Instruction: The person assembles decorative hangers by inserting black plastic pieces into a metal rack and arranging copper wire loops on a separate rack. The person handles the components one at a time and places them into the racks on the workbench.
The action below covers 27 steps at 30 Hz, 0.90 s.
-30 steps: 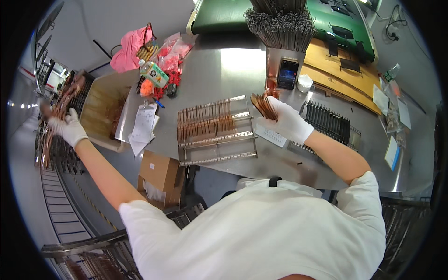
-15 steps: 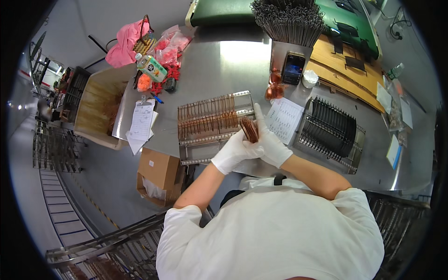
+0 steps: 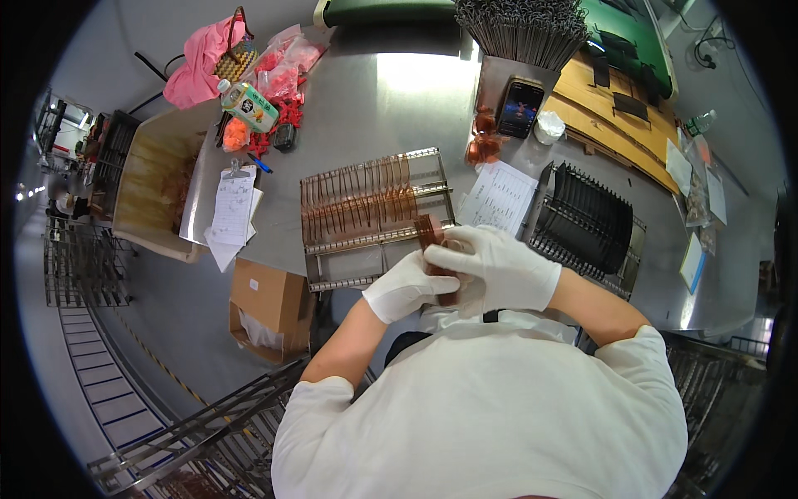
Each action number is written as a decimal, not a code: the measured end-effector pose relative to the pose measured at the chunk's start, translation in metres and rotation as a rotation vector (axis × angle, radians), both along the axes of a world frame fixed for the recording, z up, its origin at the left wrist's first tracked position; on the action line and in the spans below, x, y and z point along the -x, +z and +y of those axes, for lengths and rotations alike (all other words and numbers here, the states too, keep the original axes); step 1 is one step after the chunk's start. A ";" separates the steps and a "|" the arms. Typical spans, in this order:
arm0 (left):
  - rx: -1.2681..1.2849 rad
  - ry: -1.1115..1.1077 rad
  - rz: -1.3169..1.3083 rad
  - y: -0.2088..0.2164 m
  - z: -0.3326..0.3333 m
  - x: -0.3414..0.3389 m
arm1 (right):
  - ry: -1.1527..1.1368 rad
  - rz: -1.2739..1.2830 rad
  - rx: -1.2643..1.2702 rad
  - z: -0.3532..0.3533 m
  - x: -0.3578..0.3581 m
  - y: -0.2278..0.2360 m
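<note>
A thin stack of copper-coloured flat strips (image 3: 429,232) stands upright between my two hands, close to my body. Wrapped round its lower part is my white-gloved left hand (image 3: 405,288). My right hand (image 3: 509,270), also gloved in white, comes from the right with its fingers bent against the stack's upper side; some fingertips are hidden. Just beyond the hands lies a metal rack (image 3: 359,239) with a row of thin copper-coloured pieces standing in its rear part. Its front left section shows bare metal.
Right of the hands are a written sheet (image 3: 499,198) and a rack of black plates (image 3: 586,220). Farther back stand a phone (image 3: 521,108), a white roll (image 3: 549,127) and a bin of wire hooks (image 3: 519,37). A clipboard (image 3: 233,208), bottle (image 3: 249,108) and carton (image 3: 268,299) are left.
The stack has come nearer my body and now stands more upright. My right hand has turned from lying stretched along it to bent fingers against it. The view has shifted slightly.
</note>
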State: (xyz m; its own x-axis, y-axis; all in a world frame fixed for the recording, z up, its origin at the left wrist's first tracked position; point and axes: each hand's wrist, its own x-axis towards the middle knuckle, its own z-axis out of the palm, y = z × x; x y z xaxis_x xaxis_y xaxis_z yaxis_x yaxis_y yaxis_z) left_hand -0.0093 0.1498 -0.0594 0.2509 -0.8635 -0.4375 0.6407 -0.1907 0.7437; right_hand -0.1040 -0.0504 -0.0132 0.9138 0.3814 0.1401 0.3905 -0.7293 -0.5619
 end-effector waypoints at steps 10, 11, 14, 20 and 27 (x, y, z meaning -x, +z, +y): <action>-0.057 -0.017 -0.135 -0.010 0.010 -0.013 | -0.070 0.020 -0.142 0.019 -0.014 -0.027; -0.052 -0.022 -0.088 -0.018 0.011 -0.015 | -0.084 0.009 -0.179 0.019 -0.016 -0.036; 0.058 0.093 0.044 -0.017 0.008 -0.011 | -0.125 -0.077 -0.271 0.024 -0.019 -0.046; 0.140 0.249 0.075 -0.012 -0.002 -0.018 | -0.170 0.034 -0.756 0.008 -0.037 -0.052; -0.166 0.458 -0.407 0.026 0.031 -0.054 | -0.334 0.309 -1.033 -0.025 -0.100 -0.108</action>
State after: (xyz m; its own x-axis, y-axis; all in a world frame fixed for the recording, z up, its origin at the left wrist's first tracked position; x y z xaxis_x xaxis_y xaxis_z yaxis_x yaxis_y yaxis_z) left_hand 0.0446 0.1806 -0.0338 0.7533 -0.5579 -0.3483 0.3566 -0.0985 0.9290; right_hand -0.0038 -0.0755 -0.1215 0.9984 -0.0562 -0.0027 0.0028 0.0986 -0.9951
